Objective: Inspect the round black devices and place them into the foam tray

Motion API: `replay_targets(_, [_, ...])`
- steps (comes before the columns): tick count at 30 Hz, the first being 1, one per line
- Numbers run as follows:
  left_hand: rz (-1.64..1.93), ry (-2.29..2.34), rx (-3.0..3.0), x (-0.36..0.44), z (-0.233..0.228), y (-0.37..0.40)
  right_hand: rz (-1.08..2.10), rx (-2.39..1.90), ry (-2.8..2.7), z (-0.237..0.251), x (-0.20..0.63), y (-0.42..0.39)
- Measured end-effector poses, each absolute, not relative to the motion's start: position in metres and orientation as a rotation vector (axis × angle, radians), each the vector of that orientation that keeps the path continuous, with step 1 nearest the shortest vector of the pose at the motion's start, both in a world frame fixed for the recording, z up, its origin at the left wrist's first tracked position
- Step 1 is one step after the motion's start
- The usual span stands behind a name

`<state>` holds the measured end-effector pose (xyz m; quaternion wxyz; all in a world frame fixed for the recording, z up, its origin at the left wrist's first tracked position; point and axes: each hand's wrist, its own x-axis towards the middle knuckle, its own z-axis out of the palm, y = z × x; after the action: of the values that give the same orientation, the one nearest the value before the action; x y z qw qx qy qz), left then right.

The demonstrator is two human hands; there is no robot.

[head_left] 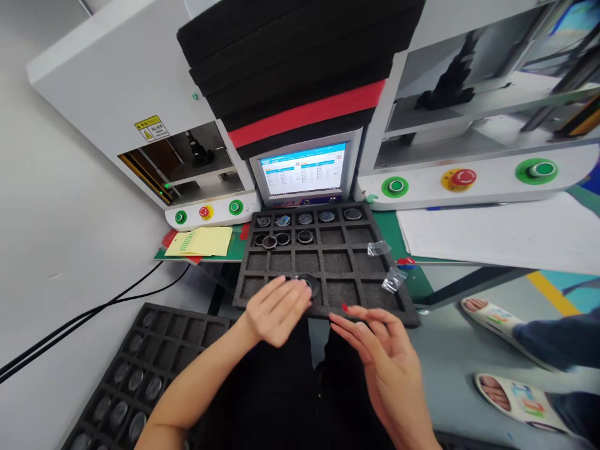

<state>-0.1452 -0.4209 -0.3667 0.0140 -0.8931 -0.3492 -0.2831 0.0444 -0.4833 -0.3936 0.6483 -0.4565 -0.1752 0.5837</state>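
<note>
My left hand [279, 310] reaches over the front row of the dark foam tray [323, 310]. Its fingers lie close together against a dark round watch-like piece [313, 285], covering the left part; the thumb is hidden beneath. To the right, at the tray's front edge, is my right hand [387, 359], fingers bent inward. A small red piece [345, 307] shows at its fingertips. In the tray's back rows sit several round pieces, among them a black-rimmed one [305, 237] and a ring-edged one [269, 242] resting across a divider.
Clear plastic film [394, 279] lies on the tray's right side. A screen [304, 169] stands behind, between two machines with buttons. Yellow paper [199, 242] is at left, white sheets [497, 231] at right. A second tray [162, 350] sits lower left. Another person's feet [504, 390] are at right.
</note>
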Motion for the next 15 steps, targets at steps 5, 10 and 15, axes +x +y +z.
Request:
replay_targets(5, [-1.030,-0.706,-2.881,-0.133,-0.348,-0.453,1.206,-1.025,-0.458,-0.376,0.029,-0.479])
replay_targets(10, [-1.288,-0.691,-2.587,-0.121,-0.362,-0.453,1.213,-0.987,-0.487,-0.369,0.038,-0.481])
replay_targets(15, [-2.351,-1.609,-2.715,-0.106,-0.381,-0.458,1.304,-0.930,-0.526,-0.361,0.051,-0.480])
